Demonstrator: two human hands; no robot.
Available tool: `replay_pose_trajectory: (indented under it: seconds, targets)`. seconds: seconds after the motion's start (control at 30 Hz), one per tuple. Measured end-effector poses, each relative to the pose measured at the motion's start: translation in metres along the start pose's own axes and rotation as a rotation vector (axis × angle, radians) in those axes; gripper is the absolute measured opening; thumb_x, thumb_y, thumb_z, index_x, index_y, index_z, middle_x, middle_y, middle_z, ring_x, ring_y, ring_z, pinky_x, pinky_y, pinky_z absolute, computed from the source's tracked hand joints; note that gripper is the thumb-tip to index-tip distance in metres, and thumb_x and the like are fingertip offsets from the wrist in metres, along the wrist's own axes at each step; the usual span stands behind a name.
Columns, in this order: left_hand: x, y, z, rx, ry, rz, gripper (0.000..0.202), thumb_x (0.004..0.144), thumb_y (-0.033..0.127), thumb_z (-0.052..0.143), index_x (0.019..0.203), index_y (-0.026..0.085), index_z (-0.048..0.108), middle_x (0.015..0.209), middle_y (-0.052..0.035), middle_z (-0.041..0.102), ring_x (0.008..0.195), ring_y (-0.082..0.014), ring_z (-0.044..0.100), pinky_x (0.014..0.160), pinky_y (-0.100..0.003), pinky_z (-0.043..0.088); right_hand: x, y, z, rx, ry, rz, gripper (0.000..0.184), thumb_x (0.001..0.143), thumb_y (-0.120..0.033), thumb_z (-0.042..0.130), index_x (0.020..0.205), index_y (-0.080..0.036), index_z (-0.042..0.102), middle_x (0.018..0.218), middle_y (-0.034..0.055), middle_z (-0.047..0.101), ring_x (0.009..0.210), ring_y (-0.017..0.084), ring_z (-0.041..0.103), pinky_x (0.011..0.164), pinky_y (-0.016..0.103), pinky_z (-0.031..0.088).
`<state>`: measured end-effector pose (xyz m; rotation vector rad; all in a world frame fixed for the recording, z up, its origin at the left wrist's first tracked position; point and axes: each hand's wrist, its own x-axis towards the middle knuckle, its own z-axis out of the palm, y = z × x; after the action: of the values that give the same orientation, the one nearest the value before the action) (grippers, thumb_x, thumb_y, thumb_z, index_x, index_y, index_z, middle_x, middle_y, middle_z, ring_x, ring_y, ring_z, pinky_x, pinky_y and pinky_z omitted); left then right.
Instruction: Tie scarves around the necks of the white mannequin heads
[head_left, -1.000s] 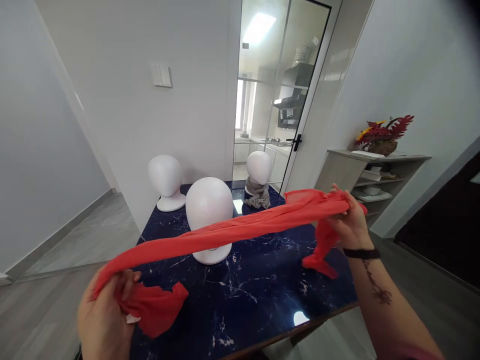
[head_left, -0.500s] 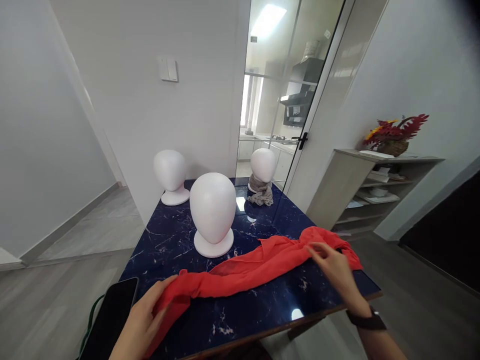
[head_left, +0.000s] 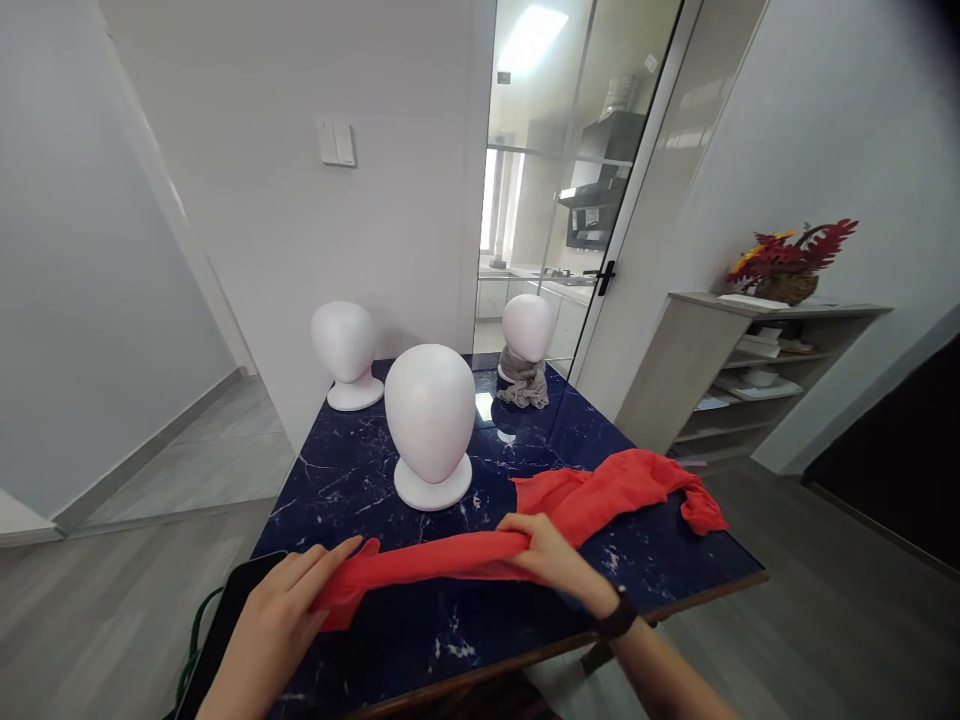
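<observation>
A long red scarf (head_left: 600,495) lies across the near part of a dark blue marble table (head_left: 360,480). My left hand (head_left: 285,610) rests on its left end with the fingers stretched out over the cloth. My right hand (head_left: 551,555) grips the scarf near its middle, fingers closed on a fold. The scarf's right end hangs over the table's right edge. A white mannequin head (head_left: 431,420) stands just behind the scarf.
Two more white mannequin heads stand at the back, one bare (head_left: 345,350) and one with a grey scarf (head_left: 525,345). A black phone (head_left: 225,620) lies at the near left corner. A shelf unit (head_left: 750,370) with red flowers stands to the right, beside a glass door.
The scarf came down from mid-air onto the table. My right hand then moved left along it from the right end to the middle and gathered the cloth. My left hand stays at the left end.
</observation>
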<state>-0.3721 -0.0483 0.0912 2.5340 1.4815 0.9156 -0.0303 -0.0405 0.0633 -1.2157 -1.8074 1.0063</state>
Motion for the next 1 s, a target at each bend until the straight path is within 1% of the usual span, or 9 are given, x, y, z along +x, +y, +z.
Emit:
replay_pose_trajectory:
  seconds: [0.13,0.23,0.33,0.4,0.57,0.67,0.8,0.9,1.0]
  targets:
    - [0.012,-0.013,0.009,0.144,-0.245,-0.128,0.041,0.082,0.015,0.039,0.111,0.026,0.065,0.090,-0.0029,0.065,0.075,-0.0180,0.061,0.073,-0.030,0.047,-0.009,0.006,-0.068,-0.042,-0.040,0.102,0.009,0.072,-0.026,0.061,0.073,-0.018,0.064,0.071,-0.0021,0.060,0.067,0.015,0.052,0.061,0.023,0.039]
    - [0.012,-0.019,0.026,0.107,-0.373,-0.204,0.047,0.081,0.009,0.034,0.115,0.025,0.062,0.097,-0.0042,0.064,0.082,-0.0173,0.063,0.079,-0.031,0.047,-0.015,0.010,-0.092,-0.100,-0.124,0.188,0.013,0.072,-0.028,0.062,0.069,-0.015,0.061,0.066,-0.0033,0.054,0.061,0.011,0.045,0.057,0.021,0.034]
    - [0.006,-0.015,0.041,0.055,-0.365,-0.237,0.047,0.077,0.018,0.050,0.124,0.025,0.055,0.119,-0.0073,0.061,0.110,-0.0248,0.057,0.102,-0.046,0.036,-0.015,0.010,-0.085,-0.039,-0.202,0.192,0.021,0.077,-0.032,0.057,0.066,-0.015,0.060,0.061,-0.0035,0.051,0.057,0.010,0.041,0.055,0.022,0.034]
    - [0.004,0.001,0.048,-0.055,-0.323,-0.240,0.066,0.073,0.028,0.062,0.136,0.027,0.042,0.140,-0.0093,0.046,0.130,-0.0320,0.039,0.109,-0.056,0.022,-0.013,0.004,-0.071,0.068,-0.224,0.146,0.022,0.080,-0.032,0.054,0.076,-0.014,0.064,0.068,-0.0015,0.058,0.063,0.012,0.048,0.062,0.023,0.039]
    - [0.019,0.076,0.069,-0.577,-0.407,-0.097,0.090,0.073,0.039,0.068,0.146,0.034,0.015,0.153,-0.0050,0.023,0.139,-0.0283,0.023,0.112,-0.046,0.023,-0.001,-0.031,-0.040,0.216,-0.384,0.114,0.029,0.082,-0.035,0.053,0.095,-0.014,0.068,0.089,0.0035,0.066,0.082,0.017,0.058,0.078,0.027,0.045]
    - [0.036,0.103,0.084,-0.748,-0.474,-0.103,0.092,0.068,0.039,0.073,0.144,0.030,0.023,0.144,-0.0092,0.040,0.128,-0.0278,0.041,0.107,-0.042,0.031,0.005,-0.049,-0.040,0.171,-0.485,0.077,0.027,0.082,-0.032,0.054,0.094,-0.014,0.069,0.090,0.0032,0.066,0.085,0.017,0.058,0.081,0.028,0.045]
    - [0.042,0.096,0.090,-0.875,-0.573,-0.165,0.057,0.067,0.036,0.074,0.119,0.021,0.055,0.100,-0.0040,0.066,0.085,-0.0185,0.059,0.080,-0.029,0.046,0.008,-0.042,-0.058,0.197,-0.509,0.106,0.028,0.080,-0.037,0.059,0.091,-0.013,0.070,0.086,0.0029,0.066,0.079,0.014,0.057,0.077,0.026,0.045]
    - [0.034,0.076,0.087,-1.022,-0.760,-0.262,0.035,0.072,0.043,0.068,0.093,0.015,0.063,0.062,0.0025,0.059,0.047,-0.0070,0.045,0.046,-0.018,0.035,0.004,-0.016,-0.069,0.444,-0.471,0.210,0.038,0.074,-0.047,0.066,0.078,-0.009,0.068,0.072,0.0034,0.063,0.066,0.011,0.056,0.064,0.022,0.045]
    - [0.027,0.058,0.081,-1.226,-0.862,-0.333,0.042,0.079,0.052,0.057,0.088,0.011,0.064,0.045,0.0045,0.049,0.032,-0.0036,0.031,0.034,-0.017,0.018,-0.002,0.013,-0.072,0.732,-0.227,0.243,0.044,0.061,-0.055,0.073,0.064,-0.013,0.059,0.062,-0.0001,0.059,0.054,0.007,0.051,0.052,0.017,0.041]
